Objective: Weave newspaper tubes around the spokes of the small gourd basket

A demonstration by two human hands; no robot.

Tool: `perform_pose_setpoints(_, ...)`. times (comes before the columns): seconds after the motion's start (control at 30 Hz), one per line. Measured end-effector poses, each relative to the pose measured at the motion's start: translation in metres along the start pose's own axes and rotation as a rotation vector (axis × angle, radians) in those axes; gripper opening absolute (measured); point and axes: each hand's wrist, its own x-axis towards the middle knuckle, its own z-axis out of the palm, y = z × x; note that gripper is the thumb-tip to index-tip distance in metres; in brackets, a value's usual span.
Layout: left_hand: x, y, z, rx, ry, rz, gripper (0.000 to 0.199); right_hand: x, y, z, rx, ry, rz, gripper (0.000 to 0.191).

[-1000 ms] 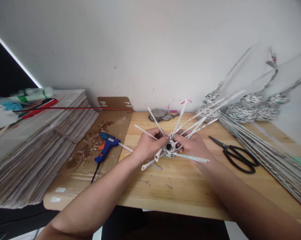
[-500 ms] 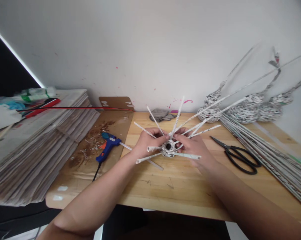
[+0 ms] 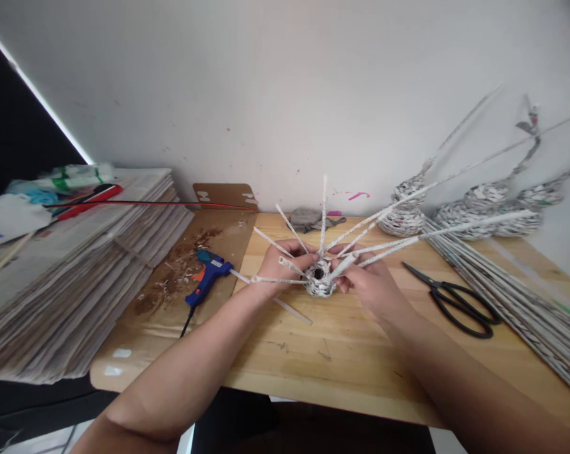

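While my left hand [image 3: 274, 268] is closed on the left side of a small round woven piece of printed paper [image 3: 319, 289], my right hand [image 3: 367, 277] grips it from the other side, both thumbs near its rim. Its dark hole faces up towards me; I cannot tell whether it touches the pale wooden table [image 3: 285, 366] or is held just above. Stiff white paper tubes [image 3: 323, 214] fan out from it, some passing over or between my fingers, the longest ones reaching far to the right.

Left of my wrist, a blue glue gun with an orange trigger [image 3: 204, 284] lies on a stained brown cardboard sheet [image 3: 138, 343], and further left is a thick stack of folded newspapers [image 3: 91, 246]. Beyond my hands, a crumpled grey cloth [image 3: 306, 219] lies by the wall. To my right rest black-handled scissors [image 3: 436, 284], then a long bundle of rolled paper tubes [image 3: 502, 293], with bulbous woven paper gourds [image 3: 401, 219] standing behind.
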Motion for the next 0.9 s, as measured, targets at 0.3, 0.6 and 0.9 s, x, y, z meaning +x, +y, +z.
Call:
perform_pose_setpoints(0.3, -0.005, 0.008, 0.001, -0.111, -0.048, -0.106, 0.023, 0.007, 0.007, 0.0, 0.081, 0.167, 0.022, 0.015)
perform_pose_setpoints(0.6, -0.001, 0.005, -0.001, -0.027, -0.044, -0.081, 0.022, 0.002, 0.006, 0.003, 0.139, 0.099, 0.133, 0.026)
perform_pose_setpoints(0.9, -0.002, 0.005, -0.001, -0.06, -0.124, -0.031, 0.024, 0.005, 0.017, 0.002, -0.013, 0.049, 0.027, 0.022)
